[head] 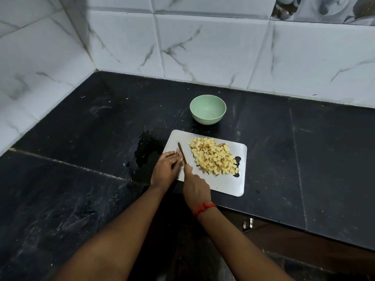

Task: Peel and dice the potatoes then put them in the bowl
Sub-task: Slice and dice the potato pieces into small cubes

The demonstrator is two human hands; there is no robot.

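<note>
A home kitchen; a steel cutting board lies on a black stone counter, with diced potato heaped on it and a knife over it; a green bowl stands just behind the board; white marble-veined wall tiles meet in a corner beyond the board, to its left.

Brushed metal cutting board; matt plastic-looking green bowl; dark polished stone counter

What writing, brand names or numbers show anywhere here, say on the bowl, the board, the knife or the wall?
None: no word, number, brand or sign can be read.
The green bowl, metal cutting board and knife show no marking.
The wall tiles carry only grey veins; the patterned tile at top right shows a blurred picture, no letters.
</note>
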